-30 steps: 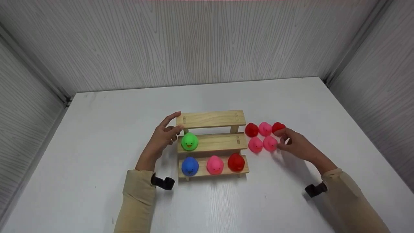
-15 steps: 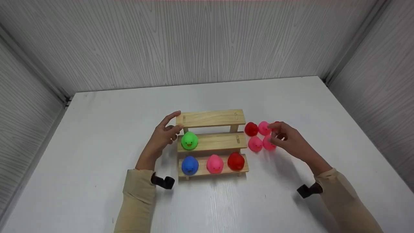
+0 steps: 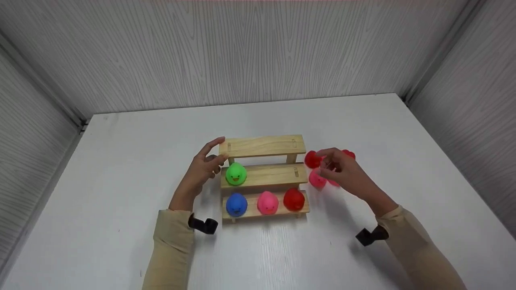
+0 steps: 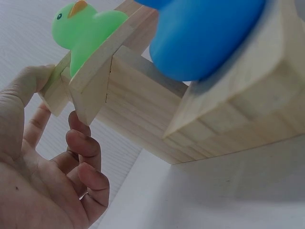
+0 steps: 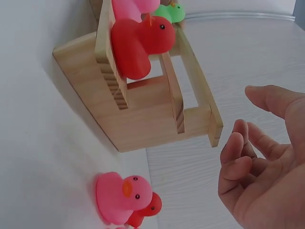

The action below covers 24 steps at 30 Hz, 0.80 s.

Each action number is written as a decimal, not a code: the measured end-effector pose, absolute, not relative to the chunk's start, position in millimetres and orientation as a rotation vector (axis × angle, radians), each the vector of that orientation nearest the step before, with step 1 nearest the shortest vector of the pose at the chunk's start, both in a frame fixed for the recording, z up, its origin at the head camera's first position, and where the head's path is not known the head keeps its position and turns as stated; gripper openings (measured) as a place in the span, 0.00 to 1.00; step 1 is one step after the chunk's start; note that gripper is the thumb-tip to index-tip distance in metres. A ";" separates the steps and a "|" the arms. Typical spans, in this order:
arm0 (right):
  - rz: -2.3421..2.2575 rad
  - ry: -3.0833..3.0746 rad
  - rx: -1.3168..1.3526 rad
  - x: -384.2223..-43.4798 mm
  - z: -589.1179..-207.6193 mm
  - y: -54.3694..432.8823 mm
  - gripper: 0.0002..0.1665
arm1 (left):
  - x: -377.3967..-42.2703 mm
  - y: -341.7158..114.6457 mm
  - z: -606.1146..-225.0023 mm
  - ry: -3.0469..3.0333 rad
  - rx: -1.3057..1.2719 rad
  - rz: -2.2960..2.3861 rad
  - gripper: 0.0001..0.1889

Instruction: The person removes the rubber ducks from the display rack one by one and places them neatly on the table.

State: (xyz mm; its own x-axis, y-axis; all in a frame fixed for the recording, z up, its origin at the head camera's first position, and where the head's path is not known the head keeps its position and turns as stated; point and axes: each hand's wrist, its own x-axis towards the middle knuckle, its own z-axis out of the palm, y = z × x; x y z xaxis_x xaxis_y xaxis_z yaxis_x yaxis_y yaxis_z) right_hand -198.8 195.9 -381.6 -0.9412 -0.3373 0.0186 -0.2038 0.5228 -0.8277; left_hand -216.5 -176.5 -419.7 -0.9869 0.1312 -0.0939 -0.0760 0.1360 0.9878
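A three-tier wooden display stand (image 3: pixel 262 146) stands mid-table in the head view. My left hand (image 3: pixel 203 163) grips the left end of its top board between thumb and index finger; the other fingers (image 4: pixel 90 148) curl below in the left wrist view. A green rubber duck (image 3: pixel 236 174) sits at the left of the middle tier. Blue (image 3: pixel 236 205), pink (image 3: pixel 267 203) and red (image 3: pixel 294 199) ducks line the bottom tier. My right hand (image 3: pixel 346 171) hovers over loose ducks right of the stand, thumb and fingers apart with nothing between them in the right wrist view.
Loose ducks beside the stand include a red one (image 3: pixel 312 160), a pink one (image 3: pixel 317 179) and another red one (image 3: pixel 350 153); my right hand partly covers the others. Grey panels (image 3: pixel 242 52) border the white table (image 3: pixel 258 253) at the back and sides.
My right hand has moved left over the loose ducks, from the right end of the group towards the stand. My left hand keeps its grip, and the ducks on the stand stay put.
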 end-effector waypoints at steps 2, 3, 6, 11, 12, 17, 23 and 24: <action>-1.417 2.597 -0.482 -197.7 -380.2 187.7 0.25 | -216.3 -177.0 -419.8 2.245 0.053 1.961 0.30; -1.433 2.587 -0.493 -197.4 -379.5 183.5 0.25 | -216.2 -177.0 -419.6 2.247 0.053 1.956 0.30; -1.476 2.557 -0.540 -196.4 -377.5 171.3 0.24 | -216.0 -176.5 -419.9 2.244 0.045 1.957 0.30; -1.502 2.521 -0.598 -192.9 -374.4 153.0 0.24 | -214.4 -174.6 -418.8 2.240 0.041 1.968 0.30; -1.503 2.513 -0.602 -191.8 -373.8 149.2 0.24 | -213.9 -174.5 -418.5 2.240 0.041 1.967 0.30; -1.526 2.467 -0.622 -188.6 -372.1 128.6 0.26 | -213.7 -174.9 -418.7 2.243 0.040 1.965 0.30; -1.557 2.412 -0.609 -188.1 -372.7 105.2 0.29 | -214.8 -175.9 -420.2 2.248 0.047 1.971 0.30; -1.556 2.407 -0.604 -188.2 -373.3 101.7 0.29 | -215.0 -176.0 -420.5 2.249 0.045 1.969 0.30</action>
State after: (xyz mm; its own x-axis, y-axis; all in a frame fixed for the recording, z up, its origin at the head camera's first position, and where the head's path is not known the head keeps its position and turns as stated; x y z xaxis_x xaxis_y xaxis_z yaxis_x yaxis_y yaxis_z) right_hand -188.2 101.7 -373.3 -0.8935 -0.4469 0.0434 -0.2231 0.3580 -0.9067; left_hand -215.0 -176.0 -420.5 -0.9880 0.1223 -0.0939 -0.0770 0.1368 0.9876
